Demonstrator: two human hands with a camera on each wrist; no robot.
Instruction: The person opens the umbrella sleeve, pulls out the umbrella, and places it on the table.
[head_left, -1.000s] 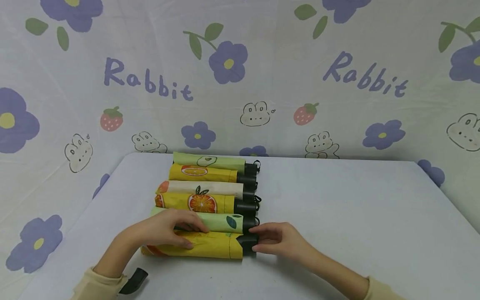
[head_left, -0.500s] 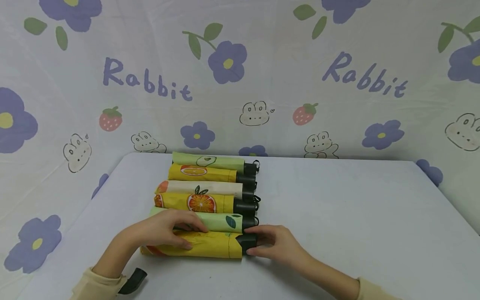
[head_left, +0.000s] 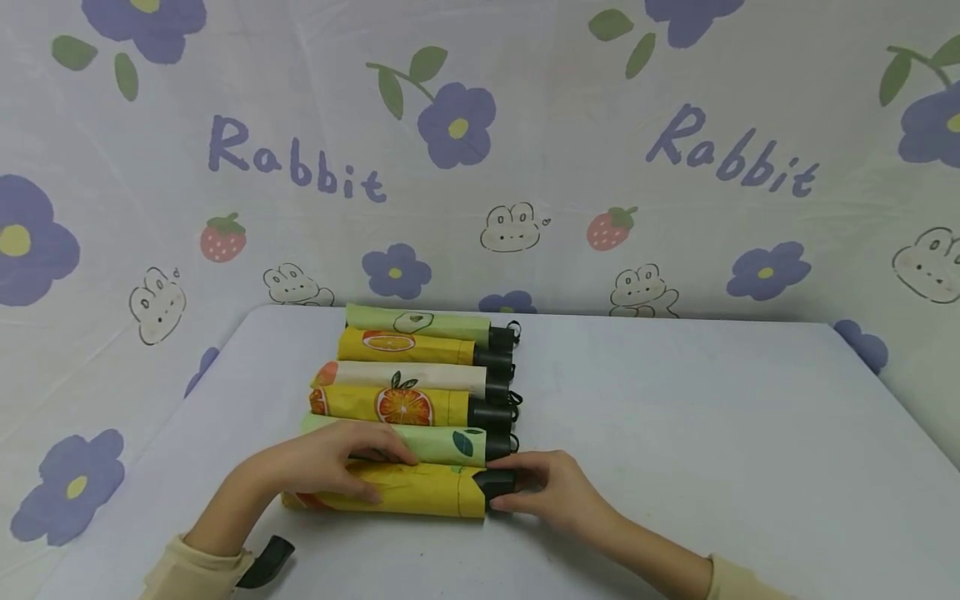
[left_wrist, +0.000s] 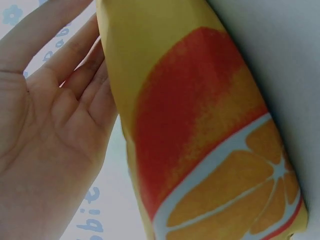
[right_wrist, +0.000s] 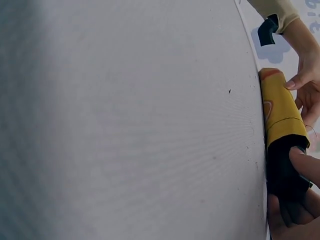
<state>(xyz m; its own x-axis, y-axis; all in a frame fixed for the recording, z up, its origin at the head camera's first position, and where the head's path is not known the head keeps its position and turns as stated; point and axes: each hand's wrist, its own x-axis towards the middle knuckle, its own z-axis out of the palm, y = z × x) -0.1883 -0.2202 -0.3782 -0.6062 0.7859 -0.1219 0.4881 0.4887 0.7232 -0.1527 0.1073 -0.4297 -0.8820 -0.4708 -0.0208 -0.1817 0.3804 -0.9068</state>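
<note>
A folded yellow umbrella (head_left: 420, 496) with an orange-slice print lies nearest, at the front of a row of folded umbrellas. My left hand (head_left: 322, 458) holds its sleeve, thumb on the near side and fingers over the far side. In the left wrist view the printed sleeve (left_wrist: 200, 125) stands beside the palm (left_wrist: 55, 125). Its black handle (head_left: 495, 486) points right, and my right hand (head_left: 558, 487) grips that end between thumb and fingers. The right wrist view shows the thumb (right_wrist: 306, 165) pressed on the black handle (right_wrist: 285, 167). Right behind lies a light green umbrella (head_left: 435, 446) with leaves.
Farther back in the row come a yellow umbrella (head_left: 442, 408), a cream one (head_left: 442, 377), another yellow one (head_left: 442, 350) and a green avocado one (head_left: 457, 322), handles rightward. The white table (head_left: 675, 417) ends at a rabbit-print cloth (head_left: 570, 108).
My right hand has shifted slightly left, closing in round the black handle of the front umbrella. The left hand and the row of umbrellas look the same.
</note>
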